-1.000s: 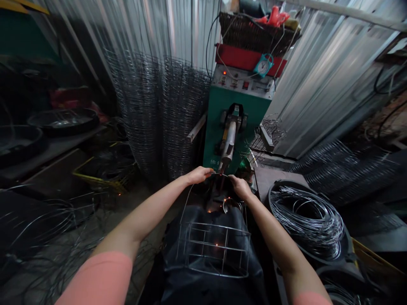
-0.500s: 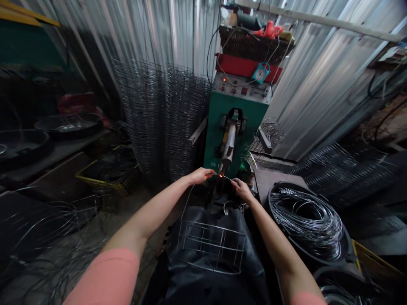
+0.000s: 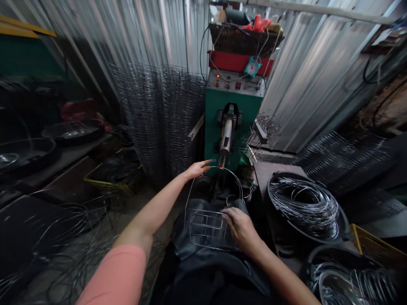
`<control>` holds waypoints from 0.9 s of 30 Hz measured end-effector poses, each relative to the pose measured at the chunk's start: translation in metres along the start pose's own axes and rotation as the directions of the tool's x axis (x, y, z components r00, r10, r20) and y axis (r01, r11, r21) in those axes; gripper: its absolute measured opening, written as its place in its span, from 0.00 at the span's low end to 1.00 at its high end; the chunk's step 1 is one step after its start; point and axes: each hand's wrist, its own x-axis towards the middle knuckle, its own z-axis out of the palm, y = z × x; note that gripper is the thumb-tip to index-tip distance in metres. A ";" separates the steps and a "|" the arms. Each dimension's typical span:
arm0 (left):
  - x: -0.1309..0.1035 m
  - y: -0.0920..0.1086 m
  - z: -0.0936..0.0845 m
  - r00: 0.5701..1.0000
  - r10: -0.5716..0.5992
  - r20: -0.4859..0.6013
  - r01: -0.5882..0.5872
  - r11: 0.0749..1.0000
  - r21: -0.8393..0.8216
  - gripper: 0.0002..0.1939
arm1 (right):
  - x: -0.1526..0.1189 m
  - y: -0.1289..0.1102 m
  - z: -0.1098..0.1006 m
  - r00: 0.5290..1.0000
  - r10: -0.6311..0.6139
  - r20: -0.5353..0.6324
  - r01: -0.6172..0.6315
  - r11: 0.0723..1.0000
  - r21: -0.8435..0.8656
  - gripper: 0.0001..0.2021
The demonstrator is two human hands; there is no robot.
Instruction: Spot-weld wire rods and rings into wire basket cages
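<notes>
A wire basket (image 3: 206, 226) with a tall curved wire handle (image 3: 237, 178) rests on the dark apron over my lap. The top of the handle passes the tip of a green welding machine (image 3: 211, 127), where a small orange glow shows. My left hand (image 3: 196, 169) pinches the handle wire just left of that tip. Lower down, my right hand (image 3: 238, 224) is at the basket's upper right rim, its fingers bent over the wire; whether they grip it is hard to see.
Tall stacks of wire mesh (image 3: 138, 123) stand left of the machine. A black basin of wire loops (image 3: 305, 207) is at the right, with a second basin (image 3: 343, 271) below it. Loose wires (image 3: 76, 237) lie at the lower left.
My right hand has let go of the handle wire near the machine tip and moved down toward me to the basket. The glow at the tip is smaller. The view has shifted slightly.
</notes>
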 end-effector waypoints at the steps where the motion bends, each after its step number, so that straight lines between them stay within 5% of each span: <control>1: -0.016 0.000 -0.004 0.999 -0.016 -0.052 0.013 0.998 -0.060 0.30 | -0.003 0.005 -0.001 1.000 0.019 -0.013 -0.018 0.998 0.054 0.16; 3: -0.063 -0.005 -0.011 0.984 -0.088 -0.152 0.051 0.972 -0.230 0.30 | -0.015 0.018 -0.004 0.996 0.079 -0.052 -0.069 0.985 0.160 0.16; 5: -0.123 -0.013 -0.008 0.954 -0.266 -0.136 0.191 0.894 -0.405 0.28 | -0.032 0.031 -0.006 0.978 0.178 -0.104 -0.148 0.957 0.249 0.16; 7: -0.183 -0.021 0.006 0.902 -0.417 0.111 0.412 0.756 -0.508 0.28 | -0.047 0.039 -0.005 0.943 0.292 -0.159 -0.229 0.917 0.327 0.15; 9: -0.230 -0.025 0.026 0.820 -0.450 0.353 0.573 0.638 -0.515 0.31 | -0.057 0.040 -0.002 0.907 0.371 -0.199 -0.274 0.880 0.389 0.15; 11: -0.255 -0.024 0.046 0.781 -0.427 0.456 0.625 0.539 -0.565 0.29 | -0.059 0.035 0.003 0.892 0.394 -0.221 -0.272 0.859 0.434 0.15; 15: -0.244 -0.022 0.066 0.820 -0.465 0.334 0.502 0.305 -0.809 0.30 | -0.055 0.029 0.014 0.901 0.371 -0.226 -0.203 0.820 0.534 0.15; 17: -0.224 -0.026 0.066 0.789 -0.584 0.191 0.397 0.246 -0.885 0.28 | -0.055 0.034 0.023 0.901 0.364 -0.236 -0.160 0.785 0.599 0.16; 20: -0.200 -0.035 0.054 0.784 -0.617 0.072 0.333 0.320 -0.887 0.25 | -0.058 0.047 0.043 0.907 0.338 -0.253 -0.084 0.731 0.677 0.18; 23: -0.193 -0.039 0.040 0.842 -0.508 0.180 0.431 0.436 -0.790 0.18 | -0.061 0.061 0.064 0.926 0.291 -0.239 -0.047 0.720 0.692 0.19; 27: -0.192 -0.036 0.041 0.833 -0.522 0.183 0.485 0.530 -0.696 0.13 | -0.074 0.079 0.061 0.968 0.193 -0.161 -0.114 0.908 0.403 0.15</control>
